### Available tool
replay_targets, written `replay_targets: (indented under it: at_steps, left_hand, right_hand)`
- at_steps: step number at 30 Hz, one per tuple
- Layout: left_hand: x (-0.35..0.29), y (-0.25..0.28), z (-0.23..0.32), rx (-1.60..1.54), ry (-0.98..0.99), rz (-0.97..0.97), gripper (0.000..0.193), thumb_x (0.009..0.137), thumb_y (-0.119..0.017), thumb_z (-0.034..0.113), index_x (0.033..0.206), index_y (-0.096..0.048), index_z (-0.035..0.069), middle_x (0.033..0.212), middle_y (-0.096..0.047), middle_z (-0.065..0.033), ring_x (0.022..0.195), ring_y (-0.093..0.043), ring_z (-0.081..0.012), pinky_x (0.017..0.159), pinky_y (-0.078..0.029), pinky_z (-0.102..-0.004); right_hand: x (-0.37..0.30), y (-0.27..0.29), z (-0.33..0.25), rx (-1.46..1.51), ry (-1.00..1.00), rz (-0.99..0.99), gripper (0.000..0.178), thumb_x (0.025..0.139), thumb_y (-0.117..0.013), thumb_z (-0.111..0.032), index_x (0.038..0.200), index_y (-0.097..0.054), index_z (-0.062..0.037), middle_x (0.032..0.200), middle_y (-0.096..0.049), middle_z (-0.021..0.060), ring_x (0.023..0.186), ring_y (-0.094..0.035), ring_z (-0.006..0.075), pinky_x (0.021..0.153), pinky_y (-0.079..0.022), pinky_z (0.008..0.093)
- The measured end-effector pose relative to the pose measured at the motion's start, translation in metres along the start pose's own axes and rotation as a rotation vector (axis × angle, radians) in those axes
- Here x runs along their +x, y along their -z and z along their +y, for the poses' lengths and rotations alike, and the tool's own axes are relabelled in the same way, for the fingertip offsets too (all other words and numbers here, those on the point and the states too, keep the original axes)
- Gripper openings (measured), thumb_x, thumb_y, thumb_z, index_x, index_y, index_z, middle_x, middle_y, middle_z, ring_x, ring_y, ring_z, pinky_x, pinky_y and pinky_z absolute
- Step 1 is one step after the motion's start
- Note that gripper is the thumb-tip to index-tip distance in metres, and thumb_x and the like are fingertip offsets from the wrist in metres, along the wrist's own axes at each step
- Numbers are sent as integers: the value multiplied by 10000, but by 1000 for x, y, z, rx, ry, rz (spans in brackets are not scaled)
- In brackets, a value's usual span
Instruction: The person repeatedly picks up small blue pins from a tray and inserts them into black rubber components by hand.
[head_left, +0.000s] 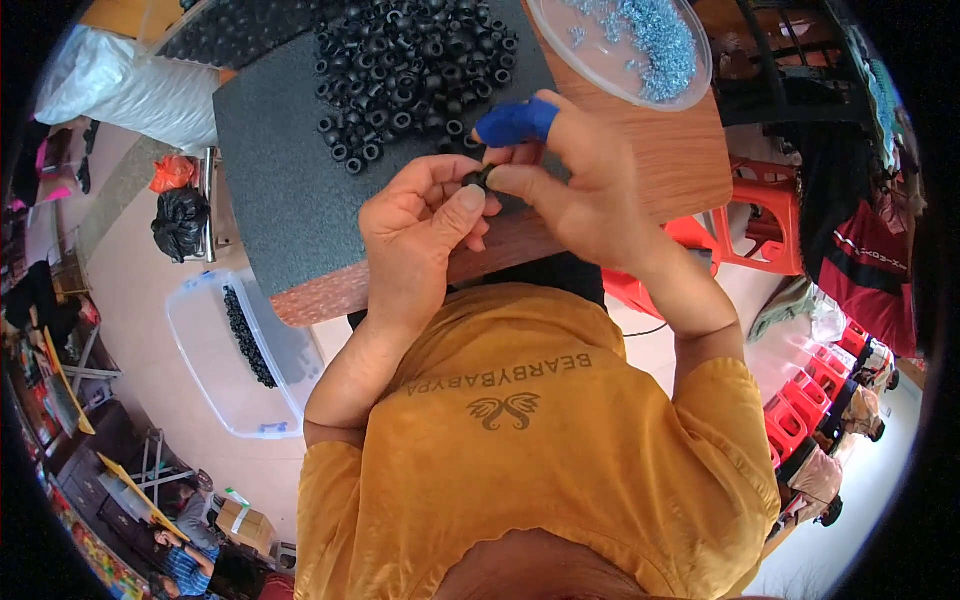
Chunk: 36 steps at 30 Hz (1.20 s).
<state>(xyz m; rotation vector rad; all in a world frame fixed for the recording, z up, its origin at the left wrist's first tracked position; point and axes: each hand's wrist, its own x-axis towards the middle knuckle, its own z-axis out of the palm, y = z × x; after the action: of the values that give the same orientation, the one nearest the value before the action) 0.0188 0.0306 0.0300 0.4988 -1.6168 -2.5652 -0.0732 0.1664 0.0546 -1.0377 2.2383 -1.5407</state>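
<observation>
Red plstc stools point(806, 402), pale flr point(135, 335)

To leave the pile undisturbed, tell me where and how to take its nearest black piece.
Probably pinch the nearest black piece across its outer wall, coming from the near side: the grey mat lies before it, its neighbours crowd behind, and its rounded body may roll.

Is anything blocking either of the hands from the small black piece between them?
Nothing visible does: the left hand has its fingertips at the small black piece, and the right hand meets it with its thumb.
</observation>
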Motion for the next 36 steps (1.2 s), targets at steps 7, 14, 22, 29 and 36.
replay_targets:
  at_steps: [7,14,22,29,36]
  left_hand:
    - [-3,-2,1,-96,28,-2,179,853,-578,30,1010,-566,-54,808,-629,-112,629,-563,-113,545,-469,-212]
    - [1,-4,4,-132,52,-7,174,848,-581,21,1001,-569,-61,801,-633,-125,618,-570,-124,537,-477,-229]
    - [0,-10,8,-65,75,10,168,852,-567,16,1002,-574,-60,780,-633,-112,604,-568,-127,517,-478,-239]
    - [-7,-18,6,28,96,26,122,848,-589,54,914,-601,-48,730,-633,-95,547,-553,-119,474,-449,-233]
    - [-25,-26,3,-29,67,17,110,807,-613,63,832,-606,-44,676,-620,-97,506,-537,-122,448,-435,-240]
  right_hand:
    - [-12,-9,4,-51,160,161,265,720,-662,30,977,-600,13,831,-602,89,706,-583,150,607,-462,254]
    - [-13,-14,6,-200,356,329,216,670,-645,46,874,-597,-9,729,-576,103,632,-546,289,531,-434,355]
    - [-10,-12,17,-327,545,372,270,586,-621,11,853,-585,19,712,-541,110,592,-500,295,507,-412,368]
    - [-26,-11,17,-323,655,415,258,666,-625,29,920,-578,34,708,-551,112,605,-534,280,513,-440,355]
    - [-50,-8,-3,-245,648,402,315,662,-637,25,963,-550,50,751,-564,126,616,-532,281,569,-449,364]
